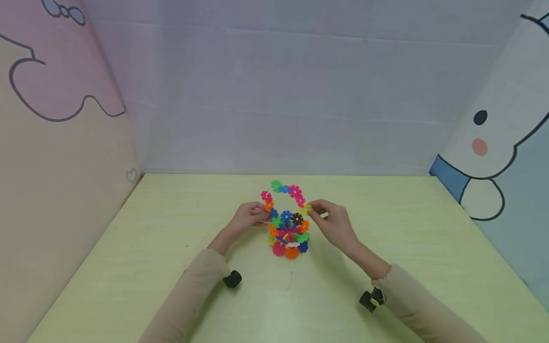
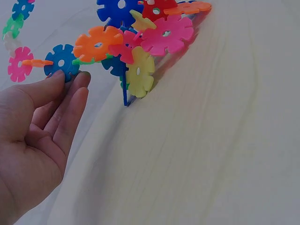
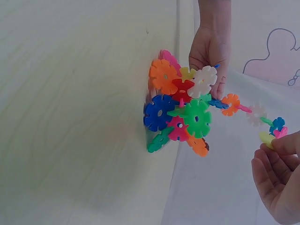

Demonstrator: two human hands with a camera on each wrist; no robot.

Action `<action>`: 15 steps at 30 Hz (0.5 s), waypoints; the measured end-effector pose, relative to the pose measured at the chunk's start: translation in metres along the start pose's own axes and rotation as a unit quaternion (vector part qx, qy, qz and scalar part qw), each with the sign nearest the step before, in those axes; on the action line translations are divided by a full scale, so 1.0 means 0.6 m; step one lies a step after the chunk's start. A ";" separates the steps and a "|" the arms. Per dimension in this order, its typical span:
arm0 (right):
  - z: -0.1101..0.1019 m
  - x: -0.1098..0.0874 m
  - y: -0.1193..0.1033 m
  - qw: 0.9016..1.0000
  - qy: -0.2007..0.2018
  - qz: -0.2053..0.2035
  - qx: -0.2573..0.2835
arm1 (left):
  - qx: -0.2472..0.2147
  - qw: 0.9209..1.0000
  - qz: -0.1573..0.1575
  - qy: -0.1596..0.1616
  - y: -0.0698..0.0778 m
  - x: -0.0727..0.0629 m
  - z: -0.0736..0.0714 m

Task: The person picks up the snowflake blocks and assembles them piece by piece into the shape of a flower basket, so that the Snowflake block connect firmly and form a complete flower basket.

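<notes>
A basket-like cluster of interlocked plastic snowflake discs in many colours (image 1: 292, 253) stands on the table. From its left side a chain of discs (image 1: 295, 191) arches up and over to the right. My left hand (image 1: 249, 216) pinches a blue snowflake disc (image 2: 69, 57) at the chain's lower left, between thumb and fingertips, beside the cluster. At the chain's other end, my right hand (image 1: 336, 225) pinches a yellow snowflake disc (image 3: 267, 138), held above and right of the cluster. In the right wrist view a gap shows between that yellow disc and the cluster.
The pale wooden table (image 1: 141, 267) spreads around the cluster on every side. A light cloth wall (image 1: 300, 105) rises behind its back edge, with cartoon-printed panels (image 1: 484, 190) at both sides. Black wrist cameras (image 1: 233, 279) hang below both sleeves, close over the tabletop.
</notes>
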State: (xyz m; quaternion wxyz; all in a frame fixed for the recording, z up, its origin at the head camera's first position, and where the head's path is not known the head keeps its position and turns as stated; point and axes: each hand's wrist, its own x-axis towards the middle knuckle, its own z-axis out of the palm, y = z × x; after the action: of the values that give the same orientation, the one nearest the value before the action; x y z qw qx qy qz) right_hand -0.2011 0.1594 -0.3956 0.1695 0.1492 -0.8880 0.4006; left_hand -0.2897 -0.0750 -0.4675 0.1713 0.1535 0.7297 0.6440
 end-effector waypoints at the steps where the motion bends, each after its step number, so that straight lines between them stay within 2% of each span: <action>1: 0.000 0.000 -0.001 1.000 -0.002 0.002 -0.001 | 0.001 1.000 0.002 -0.003 -0.001 -0.001 -0.001; 9: -0.003 -0.018 0.003 1.000 -0.023 0.018 0.007 | 0.022 0.999 0.028 -0.027 -0.005 -0.005 -0.006; 15: -0.005 -0.029 0.015 0.999 -0.024 0.028 0.001 | 0.039 0.997 0.058 -0.013 0.003 -0.008 -0.001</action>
State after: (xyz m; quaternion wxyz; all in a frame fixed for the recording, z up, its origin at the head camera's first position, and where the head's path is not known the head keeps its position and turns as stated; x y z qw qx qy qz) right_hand -0.1887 0.1696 -0.4069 0.1364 0.1338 -0.8951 0.4028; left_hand -0.2856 -0.0776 -0.4656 0.1373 0.2108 0.7419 0.6215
